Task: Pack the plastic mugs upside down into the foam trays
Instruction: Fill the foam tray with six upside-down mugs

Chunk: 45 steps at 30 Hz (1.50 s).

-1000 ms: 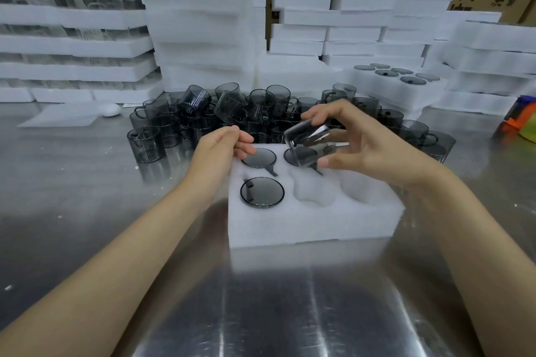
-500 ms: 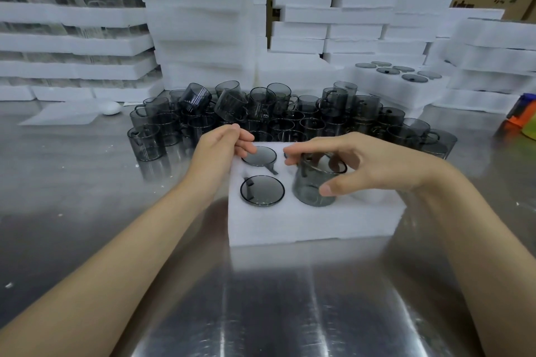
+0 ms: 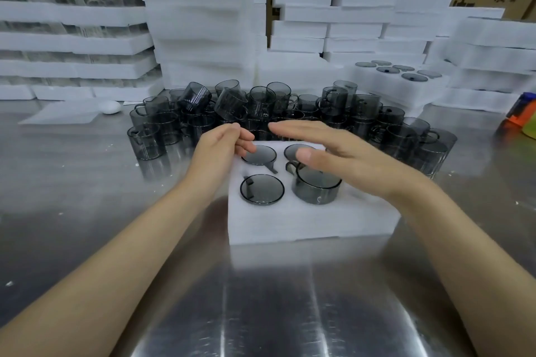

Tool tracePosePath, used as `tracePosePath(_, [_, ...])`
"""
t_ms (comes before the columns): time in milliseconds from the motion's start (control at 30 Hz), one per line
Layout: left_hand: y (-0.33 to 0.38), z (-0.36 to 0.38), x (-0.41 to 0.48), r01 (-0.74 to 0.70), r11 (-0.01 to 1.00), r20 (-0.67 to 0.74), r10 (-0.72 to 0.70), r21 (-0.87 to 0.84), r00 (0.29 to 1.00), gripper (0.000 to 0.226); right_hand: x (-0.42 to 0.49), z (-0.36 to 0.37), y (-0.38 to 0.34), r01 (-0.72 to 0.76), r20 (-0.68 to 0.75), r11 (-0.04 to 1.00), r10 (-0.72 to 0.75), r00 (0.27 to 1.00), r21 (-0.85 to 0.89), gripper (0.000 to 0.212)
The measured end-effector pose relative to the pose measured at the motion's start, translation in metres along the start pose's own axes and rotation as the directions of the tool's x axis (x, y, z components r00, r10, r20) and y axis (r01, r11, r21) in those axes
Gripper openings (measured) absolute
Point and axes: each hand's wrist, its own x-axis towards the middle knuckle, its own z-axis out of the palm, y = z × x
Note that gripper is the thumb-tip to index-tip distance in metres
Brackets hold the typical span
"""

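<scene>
R hand (image 3: 342,151) flat, fingers straight, over half-seated mug (image 3: 316,193); L hand (image 3: 216,151) loosely bent on tray (image 3: 304,224) corner.

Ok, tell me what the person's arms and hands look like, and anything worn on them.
The left forearm and right forearm are bare as far as the frame shows: no sleeves. The left hand and right hand carry no gloves, rings, watch or bands. The right thumbnail looks short and unpainted.
</scene>
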Motion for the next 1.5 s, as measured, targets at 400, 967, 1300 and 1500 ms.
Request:
tracePosePath(400, [-0.022,-0.04,0.015,-0.001,0.614,-0.242,0.313,0.789,0.919,0.032,0.006,0.028,0.01,0.001,0.283,0.844,0.178,0.942,-0.536,0.075])
tracePosePath(967, [-0.018,-0.032,0.007,0.052,0.315,-0.095,0.123,0.948,0.988,0.016,0.005,0.027,0.011,-0.081,0.118,0.972,0.109,0.987,-0.222,0.054])
tracePosePath(1300, [0.024,-0.016,-0.015,-0.566,0.228,0.284,0.683,0.793,0.673,0.01,0.009,0.027,0.021,-0.024,-0.369,0.985,-0.041,0.929,-0.172,0.062])
tracePosePath(1500, [0.025,-0.002,-0.025,-0.616,0.402,0.304,0.61,0.678,0.732,0.027,0.014,0.026,0.029,-0.011,-0.464,0.98,-0.083,0.882,-0.198,0.072])
